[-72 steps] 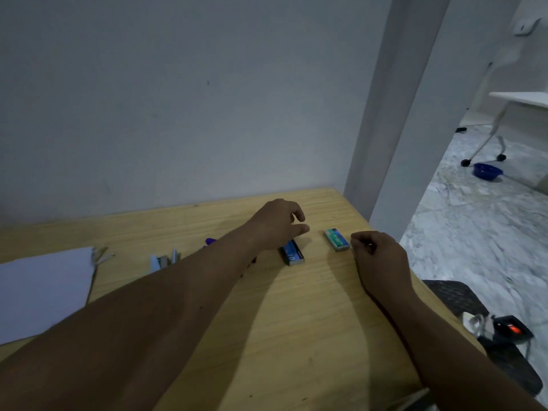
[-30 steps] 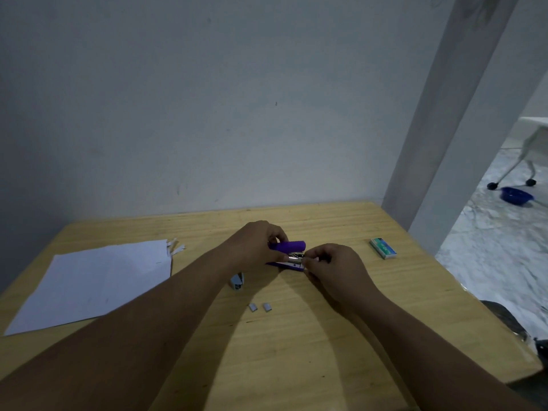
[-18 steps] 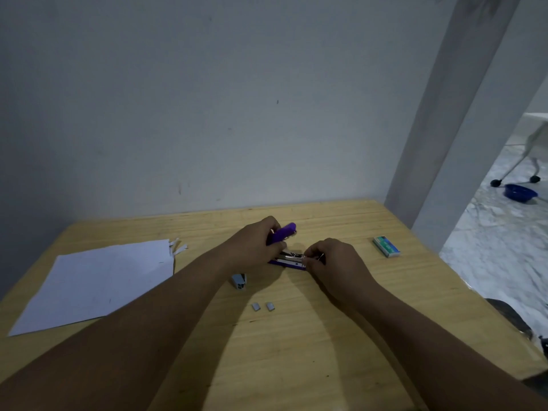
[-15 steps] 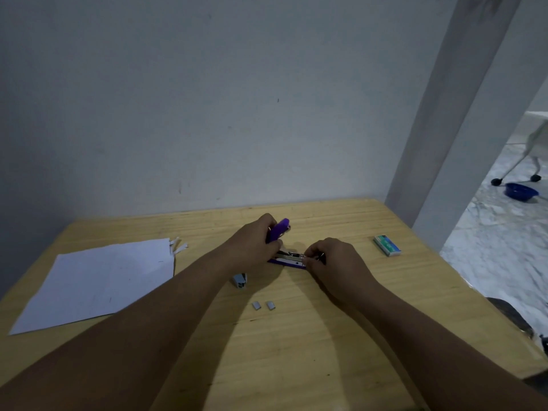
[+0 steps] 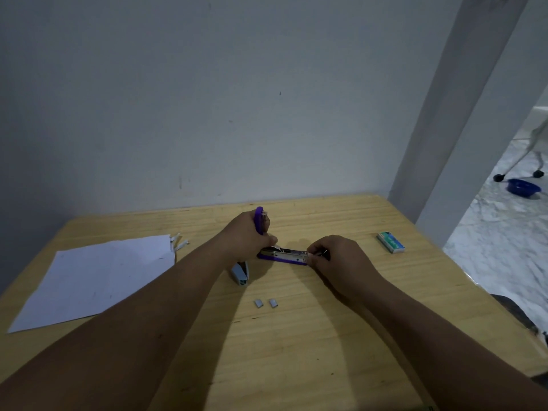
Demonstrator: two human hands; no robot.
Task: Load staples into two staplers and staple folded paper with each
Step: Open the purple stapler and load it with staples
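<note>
A single head-worn wide-angle camera looks forward and down from above the near edge of the wooden table [image 5: 296, 351]. It faces the grey wall [image 5: 207, 99] behind the table's far edge. The table fills the lower half of the view; its far-right corner sits below a white pillar [image 5: 462, 108].

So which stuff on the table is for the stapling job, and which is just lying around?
For the job:
purple stapler, opened, both hands on it
left hand
right hand
grey-blue stapler
two staple strips
staple box
white paper

Just lying about:
paper scraps
blue bowl on the floor
</note>
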